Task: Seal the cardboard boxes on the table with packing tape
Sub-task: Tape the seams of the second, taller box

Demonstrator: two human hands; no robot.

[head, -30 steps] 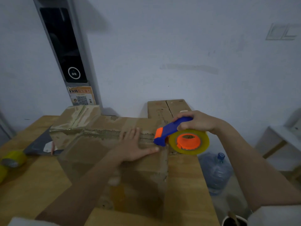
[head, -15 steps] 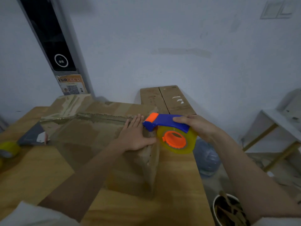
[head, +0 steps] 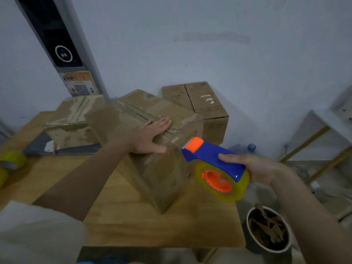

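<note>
A worn cardboard box (head: 156,168) stands turned at an angle on the wooden table (head: 133,221). My left hand (head: 152,136) lies flat on its top, fingers spread along the taped seam. My right hand (head: 261,166) grips a blue and orange tape dispenser (head: 215,164) with a yellowish roll, held in the air to the right of the box and off its surface. A second taped box (head: 70,122) sits behind on the left. A third box (head: 205,107) stands against the wall.
Two yellow tape rolls (head: 11,161) lie at the table's left edge. A grey flat sheet (head: 38,145) lies under the left box. On the floor to the right stand a bin of scraps (head: 268,231), a water bottle (head: 249,149) and a white shelf (head: 327,130).
The box has turned under my left hand, its near corner now toward me. My right hand has pulled the dispenser off the box's end, down and to the right.
</note>
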